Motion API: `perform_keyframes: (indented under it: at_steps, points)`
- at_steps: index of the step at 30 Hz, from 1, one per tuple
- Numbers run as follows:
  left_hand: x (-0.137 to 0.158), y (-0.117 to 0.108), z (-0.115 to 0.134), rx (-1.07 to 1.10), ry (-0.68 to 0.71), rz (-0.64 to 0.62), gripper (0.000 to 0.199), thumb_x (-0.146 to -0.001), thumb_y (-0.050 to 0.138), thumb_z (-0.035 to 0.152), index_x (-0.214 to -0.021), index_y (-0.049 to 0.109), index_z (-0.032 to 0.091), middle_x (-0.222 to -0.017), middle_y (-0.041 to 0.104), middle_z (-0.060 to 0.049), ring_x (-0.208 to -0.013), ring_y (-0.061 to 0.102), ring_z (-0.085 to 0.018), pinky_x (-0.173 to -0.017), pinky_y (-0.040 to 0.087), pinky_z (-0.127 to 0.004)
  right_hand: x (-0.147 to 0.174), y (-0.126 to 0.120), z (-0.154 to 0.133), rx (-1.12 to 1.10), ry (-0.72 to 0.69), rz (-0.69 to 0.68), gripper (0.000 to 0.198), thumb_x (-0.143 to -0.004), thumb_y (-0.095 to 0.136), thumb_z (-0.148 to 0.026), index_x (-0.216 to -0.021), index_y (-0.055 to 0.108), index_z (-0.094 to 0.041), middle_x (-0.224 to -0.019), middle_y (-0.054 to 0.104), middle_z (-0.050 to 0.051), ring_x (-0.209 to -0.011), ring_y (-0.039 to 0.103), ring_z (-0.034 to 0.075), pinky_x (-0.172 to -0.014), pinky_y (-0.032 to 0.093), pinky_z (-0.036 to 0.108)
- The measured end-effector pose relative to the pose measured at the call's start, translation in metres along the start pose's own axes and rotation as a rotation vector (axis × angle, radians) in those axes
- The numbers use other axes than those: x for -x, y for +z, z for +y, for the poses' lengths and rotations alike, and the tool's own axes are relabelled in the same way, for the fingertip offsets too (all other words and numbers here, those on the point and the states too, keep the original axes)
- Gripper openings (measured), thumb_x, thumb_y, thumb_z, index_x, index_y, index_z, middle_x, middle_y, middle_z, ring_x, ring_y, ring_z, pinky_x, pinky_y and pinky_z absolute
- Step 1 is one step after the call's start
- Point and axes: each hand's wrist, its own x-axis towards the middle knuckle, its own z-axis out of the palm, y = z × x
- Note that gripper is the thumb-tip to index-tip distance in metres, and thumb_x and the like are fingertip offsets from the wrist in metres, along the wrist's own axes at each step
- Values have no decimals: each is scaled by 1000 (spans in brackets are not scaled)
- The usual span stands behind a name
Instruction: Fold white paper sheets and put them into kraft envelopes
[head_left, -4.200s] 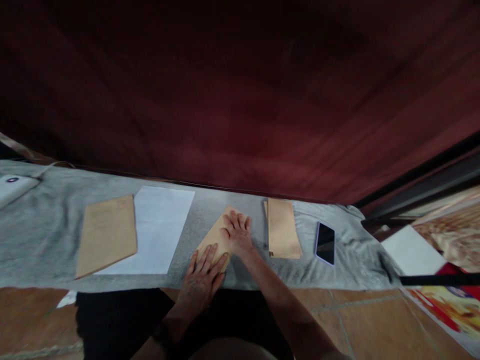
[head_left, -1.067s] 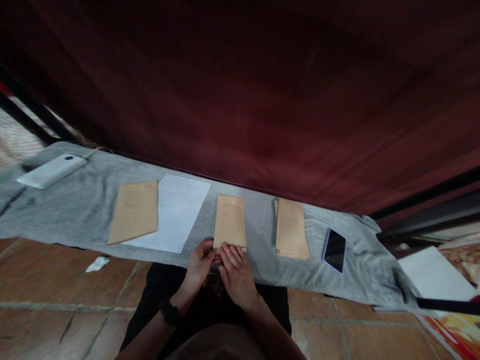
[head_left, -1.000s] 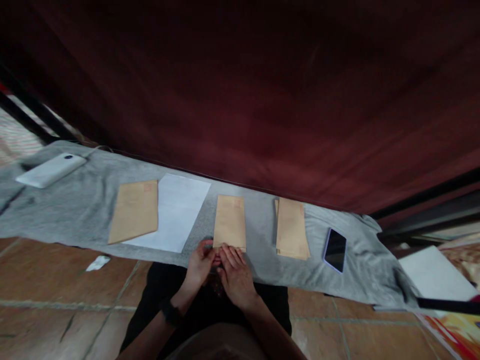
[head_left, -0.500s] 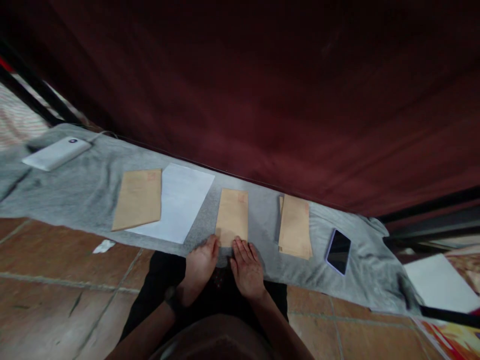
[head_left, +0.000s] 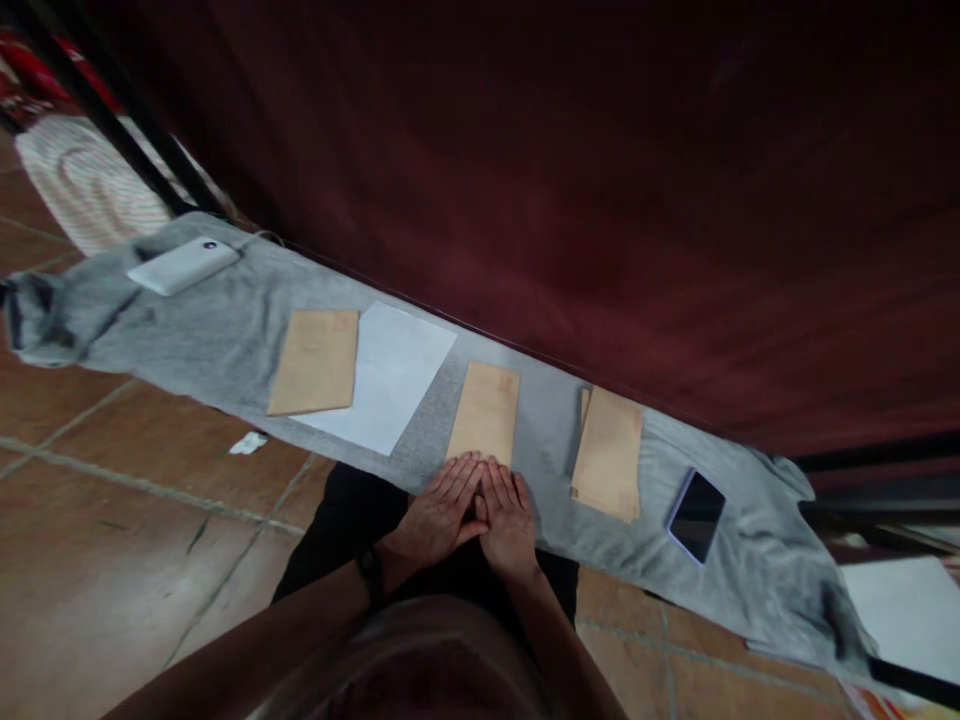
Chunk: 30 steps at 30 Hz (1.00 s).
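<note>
A brown paper envelope point(head_left: 486, 410) with a small reddish printed mark lies flat in front of me on the grey cloth point(head_left: 547, 430). My left hand point(head_left: 442, 512) rests its outstretched fingers on the envelope's near end. Beside it, my right hand point(head_left: 507, 515) lies flat too, fingertips on the same near edge. The two hands almost touch, and both are open. Their fingers hide the envelope's bottom edge. To the left, another brown envelope or stack point(head_left: 316, 362) partly covers a white sheet of paper point(head_left: 405, 375). On the right is a stack of brown envelopes point(head_left: 609, 455).
A phone point(head_left: 697, 515) with a purple edge lies right of the stack. Far left, a white device point(head_left: 184, 266) with a cable sits on the cloth. A dark red curtain-like surface point(head_left: 510, 200) rises along the back edge. Crumpled white paper point(head_left: 248, 443) lies on the tiled floor.
My left hand has opened out from its curled hold at the envelope's lower left corner and moved right, flat beside my right hand. The camera view has tilted and shifted.
</note>
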Motion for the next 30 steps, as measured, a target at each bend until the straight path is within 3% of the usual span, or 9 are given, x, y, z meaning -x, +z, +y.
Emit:
perform_keyframes:
  at_steps: [4, 16, 21, 26, 30]
  points:
    - [2, -5, -3, -9, -2, 14, 81, -96, 50, 59, -155, 32, 6, -160, 36, -23, -151, 29, -31, -123, 27, -48, 1, -5, 0, 27, -9, -36, 51, -106, 37, -26, -157, 36, -18, -156, 44, 10, -146, 39, 25, -123, 26, 50]
    - [10, -2, -12, -140, 3, 50, 79, -98, 51, 51, -156, 28, 4, -161, 34, -23, -152, 27, -31, -125, 25, -46, 15, -15, 17, 146, 6, 50, 48, -109, 33, -31, -153, 43, -13, -152, 50, 14, -142, 45, 26, -120, 28, 50]
    - [10, 4, -12, -152, -16, 18, 76, -99, 47, 49, -156, 27, 3, -161, 33, -23, -152, 27, -32, -124, 26, -48, 0, -15, -2, 61, -5, 39, 49, -109, 30, -30, -153, 41, -10, -154, 48, 15, -146, 40, 25, -120, 31, 49]
    - [10, 12, -15, -157, 6, 80, 67, -100, 36, 23, -160, 14, 5, -160, 35, -22, -150, 32, -27, -123, 28, -47, -13, -3, -28, 3, -67, -10, 51, -108, 31, -31, -154, 39, -11, -155, 46, 14, -146, 40, 23, -120, 35, 44]
    - [12, 11, -20, -190, 29, 87, 65, -97, 39, 23, -158, 24, 3, -158, 40, -22, -149, 34, -29, -122, 31, -47, -9, 4, -24, 52, -51, 48, 50, -106, 36, -31, -151, 45, -11, -154, 48, 13, -145, 42, 24, -120, 34, 44]
